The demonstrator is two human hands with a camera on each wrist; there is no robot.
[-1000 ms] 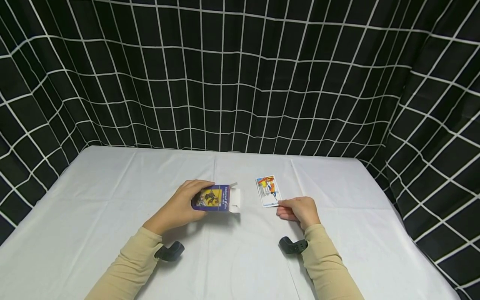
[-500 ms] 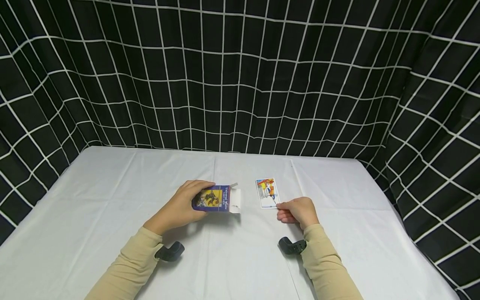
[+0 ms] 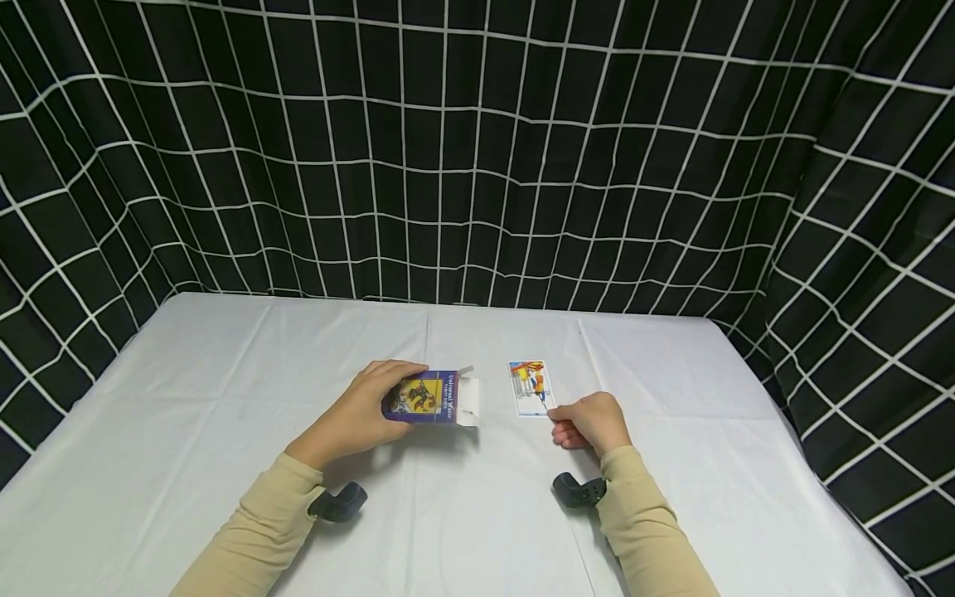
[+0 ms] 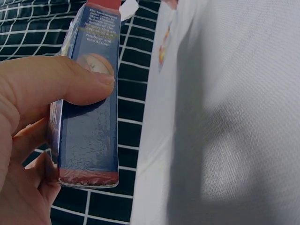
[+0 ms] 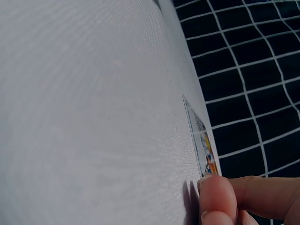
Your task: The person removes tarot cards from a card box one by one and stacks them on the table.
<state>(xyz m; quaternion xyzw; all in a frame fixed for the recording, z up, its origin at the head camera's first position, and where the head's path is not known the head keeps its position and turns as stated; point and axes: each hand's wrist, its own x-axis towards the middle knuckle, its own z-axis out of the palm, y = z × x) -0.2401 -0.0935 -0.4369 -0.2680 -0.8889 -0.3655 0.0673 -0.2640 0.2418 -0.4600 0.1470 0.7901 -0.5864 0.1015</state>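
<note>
My left hand [image 3: 366, 412] grips a purple tarot card box [image 3: 421, 396], fingers over the far side and thumb on the near narrow side. The box's white end flap [image 3: 468, 401] is open and points right. In the left wrist view the thumb presses the blue side of the box [image 4: 91, 136]. To the right, my right hand [image 3: 593, 421] pinches the near right corner of a picture tarot card [image 3: 530, 388]. That card lies face up, flat on the cloth or very close to it. The right wrist view shows it edge-on [image 5: 201, 136] beyond the fingertips.
A white cloth [image 3: 477, 514] with light creases covers the table. Black curtains with a white grid [image 3: 462, 166] stand behind it and at both sides. Dark wrist devices [image 3: 339, 502] jut inward from both sleeves.
The right hand and the card have shifted slightly towards me, and the card now looks flatter against the cloth. The left hand and the box have hardly moved.
</note>
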